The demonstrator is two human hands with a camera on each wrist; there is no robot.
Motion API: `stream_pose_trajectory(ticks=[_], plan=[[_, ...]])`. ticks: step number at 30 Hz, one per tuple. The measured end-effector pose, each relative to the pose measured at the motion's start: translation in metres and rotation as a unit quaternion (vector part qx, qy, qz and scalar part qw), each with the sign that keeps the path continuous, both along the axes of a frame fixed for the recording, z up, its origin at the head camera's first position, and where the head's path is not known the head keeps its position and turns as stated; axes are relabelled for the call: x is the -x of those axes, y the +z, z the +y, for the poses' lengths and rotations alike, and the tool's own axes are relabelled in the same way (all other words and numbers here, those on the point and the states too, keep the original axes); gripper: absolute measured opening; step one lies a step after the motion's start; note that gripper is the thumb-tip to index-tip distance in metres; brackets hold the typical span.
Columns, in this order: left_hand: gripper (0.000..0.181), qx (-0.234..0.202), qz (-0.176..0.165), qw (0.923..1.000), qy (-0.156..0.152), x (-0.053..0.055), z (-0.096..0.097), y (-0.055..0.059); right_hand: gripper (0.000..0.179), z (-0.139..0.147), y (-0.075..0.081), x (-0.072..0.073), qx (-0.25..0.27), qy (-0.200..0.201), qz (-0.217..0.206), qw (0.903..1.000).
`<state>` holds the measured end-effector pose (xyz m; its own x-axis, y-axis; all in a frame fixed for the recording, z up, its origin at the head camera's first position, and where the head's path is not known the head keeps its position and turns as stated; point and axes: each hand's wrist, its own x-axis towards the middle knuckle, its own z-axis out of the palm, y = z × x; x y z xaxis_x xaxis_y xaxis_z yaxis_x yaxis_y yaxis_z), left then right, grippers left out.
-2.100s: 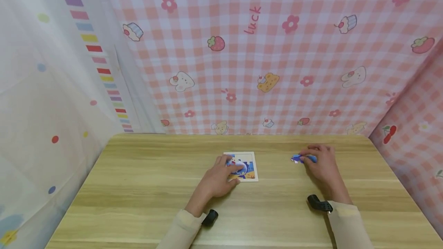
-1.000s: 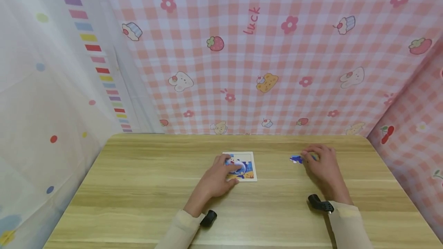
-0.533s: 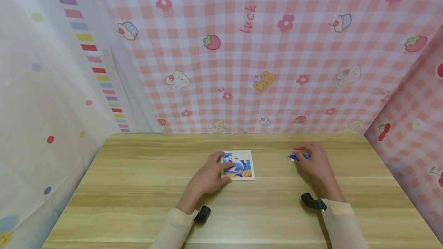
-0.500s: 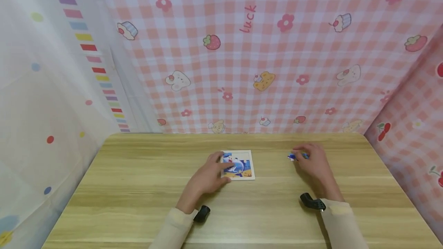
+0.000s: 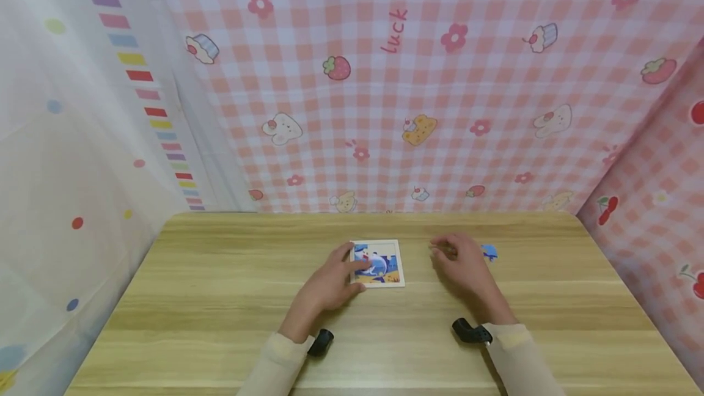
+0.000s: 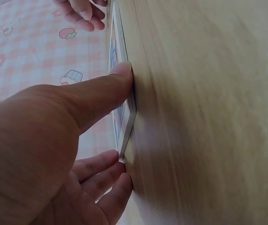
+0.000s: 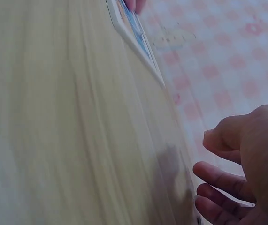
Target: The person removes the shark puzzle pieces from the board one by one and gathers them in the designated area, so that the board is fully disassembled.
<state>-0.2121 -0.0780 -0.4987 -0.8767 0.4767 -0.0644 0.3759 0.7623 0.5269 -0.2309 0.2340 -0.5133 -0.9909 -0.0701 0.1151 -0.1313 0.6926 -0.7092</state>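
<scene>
Grips the puzzle (image 5: 385, 266) on the bench (image 5: 396, 341) with the left fingers (image 5: 359, 265); holds the right fingers (image 7: 220, 179) between it and the loose piece (image 5: 489, 252), cannot tell whether pinching anything.

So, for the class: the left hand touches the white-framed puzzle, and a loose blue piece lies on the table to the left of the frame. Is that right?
Not quite: the loose blue piece lies to the right of the frame, just past the right hand, as the head view shows. The left hand does touch the white-framed puzzle.
</scene>
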Motion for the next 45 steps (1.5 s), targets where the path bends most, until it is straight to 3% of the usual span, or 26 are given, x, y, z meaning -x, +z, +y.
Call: stream_pose_trajectory(ticks=[5,14,25,36,45], plan=[[0.047,-0.003,0.007,0.9999,-0.009,-0.001,-0.001,-0.001,0.025,-0.019,0.0,-0.002,0.004,0.009,0.004,0.9999],[0.048,0.008,0.006,1.0,-0.001,0.002,-0.001,-0.001,0.026,-0.054,0.009,0.007,0.02,0.056,0.016,0.9981],[0.047,0.014,0.014,0.9998,-0.006,0.006,-0.001,0.002,0.026,-0.092,0.014,0.017,0.038,0.095,-0.018,0.9946],[0.046,0.012,0.012,0.9998,-0.013,0.006,-0.004,-0.001,0.015,-0.112,0.003,0.026,0.012,0.096,-0.025,0.9949],[0.045,0.011,0.014,0.9998,-0.012,0.007,-0.003,-0.002,0.003,-0.122,-0.002,0.026,-0.025,0.074,0.016,0.9969]])
